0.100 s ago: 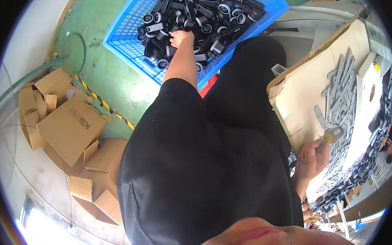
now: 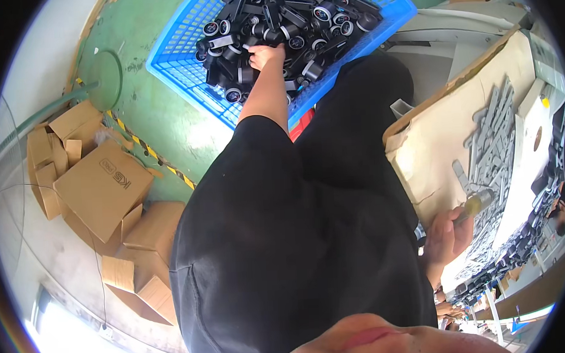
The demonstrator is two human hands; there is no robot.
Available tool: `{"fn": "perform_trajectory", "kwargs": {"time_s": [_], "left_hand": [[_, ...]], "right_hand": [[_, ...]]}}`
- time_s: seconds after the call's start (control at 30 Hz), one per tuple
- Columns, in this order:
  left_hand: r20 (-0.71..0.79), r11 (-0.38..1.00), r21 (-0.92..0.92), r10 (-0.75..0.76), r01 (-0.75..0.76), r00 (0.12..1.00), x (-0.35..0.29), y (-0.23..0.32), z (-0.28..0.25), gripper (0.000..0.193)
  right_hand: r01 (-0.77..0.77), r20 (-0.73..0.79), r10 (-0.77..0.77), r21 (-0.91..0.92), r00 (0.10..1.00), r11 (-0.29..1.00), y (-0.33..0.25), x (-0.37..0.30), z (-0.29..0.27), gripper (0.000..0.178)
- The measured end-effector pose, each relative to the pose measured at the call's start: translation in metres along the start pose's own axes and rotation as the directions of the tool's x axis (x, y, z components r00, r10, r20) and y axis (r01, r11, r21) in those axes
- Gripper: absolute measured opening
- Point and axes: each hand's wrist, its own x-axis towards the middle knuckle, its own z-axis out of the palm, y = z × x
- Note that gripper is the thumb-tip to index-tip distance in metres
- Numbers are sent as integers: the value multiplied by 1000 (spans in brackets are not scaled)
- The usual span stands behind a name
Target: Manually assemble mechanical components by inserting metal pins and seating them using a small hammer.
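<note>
My left hand (image 2: 266, 55) reaches into a blue plastic basket (image 2: 191, 95), in among black plastic parts (image 2: 312, 69) with round white-ringed ends. Its fingers are bent and partly hidden by the pile, so what they grip cannot be made out. Off to the right, my right hand (image 2: 448, 237) is closed round a short cylindrical tool (image 2: 478, 201) with a clear, yellowish end. That tool is held over a cardboard-lined surface, close to a heap of flat grey strips (image 2: 492, 151).
Several open cardboard boxes (image 2: 103, 190) stand on the left beside yellow-and-black floor tape (image 2: 143, 145). An upright cardboard edge (image 2: 443, 94) borders the grey strips. Further right lies a row of dark parts (image 2: 539, 212). My black-clothed leg (image 2: 373, 90) is close against the basket.
My left hand has shifted slightly right within the basket. The right hand and its tool are almost still.
</note>
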Motion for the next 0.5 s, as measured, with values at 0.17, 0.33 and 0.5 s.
{"fn": "perform_trajectory", "kwargs": {"time_s": [0.17,0.33,0.5], "left_hand": [[28,999,30,36,-37,999,-13,18,11,118],[-51,866,-484,-167,122,985,-17,24,33,81],[222,468,-665,-621,582,752,-22,66,47,87]], "right_hand": [[-78,-60,76,-30,995,996,-5,-3,3,45],[-117,-38,116,-30,992,993,-7,0,2,46],[-133,-78,129,-46,989,990,-10,-4,2,42]]}}
